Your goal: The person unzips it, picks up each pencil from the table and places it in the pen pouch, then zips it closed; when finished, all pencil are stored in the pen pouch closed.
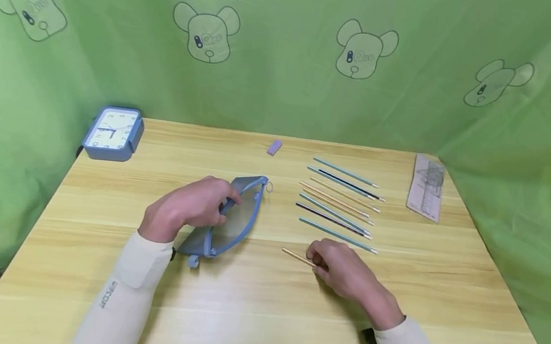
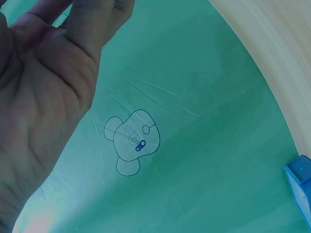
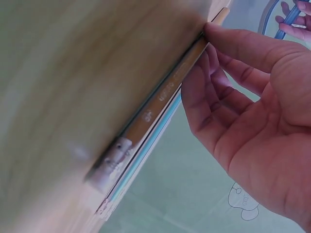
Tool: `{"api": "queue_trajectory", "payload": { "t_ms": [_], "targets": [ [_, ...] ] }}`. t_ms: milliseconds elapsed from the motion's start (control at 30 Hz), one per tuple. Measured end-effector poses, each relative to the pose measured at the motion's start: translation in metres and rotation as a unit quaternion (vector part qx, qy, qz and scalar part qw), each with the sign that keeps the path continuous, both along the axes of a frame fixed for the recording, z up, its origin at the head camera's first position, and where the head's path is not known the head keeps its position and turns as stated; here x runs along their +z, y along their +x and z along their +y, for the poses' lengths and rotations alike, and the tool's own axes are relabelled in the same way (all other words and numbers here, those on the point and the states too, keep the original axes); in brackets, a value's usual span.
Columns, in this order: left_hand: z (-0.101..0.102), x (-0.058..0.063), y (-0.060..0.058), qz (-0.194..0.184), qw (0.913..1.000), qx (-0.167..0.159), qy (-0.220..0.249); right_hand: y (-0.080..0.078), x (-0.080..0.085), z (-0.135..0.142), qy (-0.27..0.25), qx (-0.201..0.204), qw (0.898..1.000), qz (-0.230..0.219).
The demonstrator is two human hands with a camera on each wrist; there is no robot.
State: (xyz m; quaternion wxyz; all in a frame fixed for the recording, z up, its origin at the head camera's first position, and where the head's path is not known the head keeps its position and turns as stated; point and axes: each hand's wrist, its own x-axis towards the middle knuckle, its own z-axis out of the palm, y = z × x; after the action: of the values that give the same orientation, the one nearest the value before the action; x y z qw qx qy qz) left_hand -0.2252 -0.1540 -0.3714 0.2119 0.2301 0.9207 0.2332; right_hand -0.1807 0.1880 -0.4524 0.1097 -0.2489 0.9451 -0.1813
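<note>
My left hand point(image 1: 194, 205) grips the near rim of a grey mesh pencil case point(image 1: 240, 225) with blue trim, its zip opening spread apart. In the left wrist view only the palm and part of the fingers of that hand point(image 2: 53, 73) show; the case is out of sight there. My right hand point(image 1: 343, 266) pinches a gold-coloured pencil point(image 1: 296, 256) low over the table, to the right of the case. In the right wrist view, thumb and fingertips hold this pencil point(image 3: 165, 94) along its shaft, the eraser end toward the camera.
Several blue, black and gold pencils point(image 1: 336, 221) lie in rows beyond my right hand. A purple eraser point(image 1: 274, 147) lies at the back. A blue clock point(image 1: 112, 132) stands at the back left, and a ruler set point(image 1: 425, 193) lies at the back right. Green curtain point(image 1: 285, 93) surrounds the table.
</note>
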Motion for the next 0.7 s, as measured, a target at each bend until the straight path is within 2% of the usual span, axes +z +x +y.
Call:
{"api": "queue_trajectory", "payload": {
  "t_ms": [700],
  "targets": [
    [-0.0037, 0.0020, -0.0009, -0.004, 1.0000, 0.005, 0.006, -0.0007, -0.0034, -0.0085, 0.002, 0.013, 1.000, 0.029]
  ]
}}
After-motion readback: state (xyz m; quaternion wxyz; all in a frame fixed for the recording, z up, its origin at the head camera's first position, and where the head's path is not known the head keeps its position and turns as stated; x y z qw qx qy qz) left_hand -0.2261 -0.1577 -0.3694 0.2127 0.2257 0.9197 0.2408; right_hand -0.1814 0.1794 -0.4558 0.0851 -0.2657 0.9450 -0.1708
